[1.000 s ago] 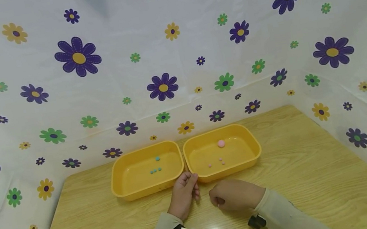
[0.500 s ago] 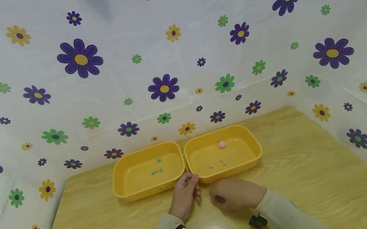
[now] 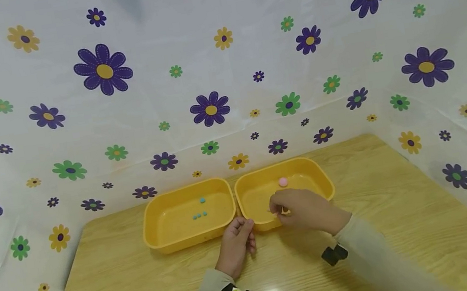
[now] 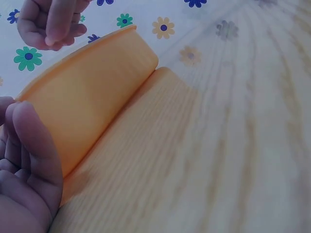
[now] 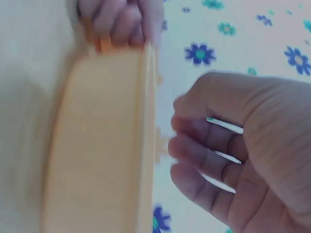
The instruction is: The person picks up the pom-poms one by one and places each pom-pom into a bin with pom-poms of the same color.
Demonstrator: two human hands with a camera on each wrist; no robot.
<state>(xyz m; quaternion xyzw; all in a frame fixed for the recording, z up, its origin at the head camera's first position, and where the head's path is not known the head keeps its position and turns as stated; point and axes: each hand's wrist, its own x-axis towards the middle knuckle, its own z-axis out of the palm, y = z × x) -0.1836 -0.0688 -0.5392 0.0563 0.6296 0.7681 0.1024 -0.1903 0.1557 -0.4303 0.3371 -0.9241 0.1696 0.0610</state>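
My left hand rests on the table and pinches the rim at the near left corner of the right yellow tray, thumb on the near side. Above that tray's near edge is my right hand, fingers loosely bent and pointing down inward; no object shows between them in the right wrist view. A larger pink ball lies toward the tray's back. Small pink beads sit under my right fingers, mostly hidden. In the right wrist view, the right fingertips are just past the tray's rim.
A second yellow tray touches or nearly touches the first on its left, with several small teal beads and a larger teal one in it. Flower-printed white sheeting stands behind and beside the wooden table.
My right hand has lifted off the table and moved forward over the near rim of the right tray, covering the small pink beads. The left hand has stayed at the corner.
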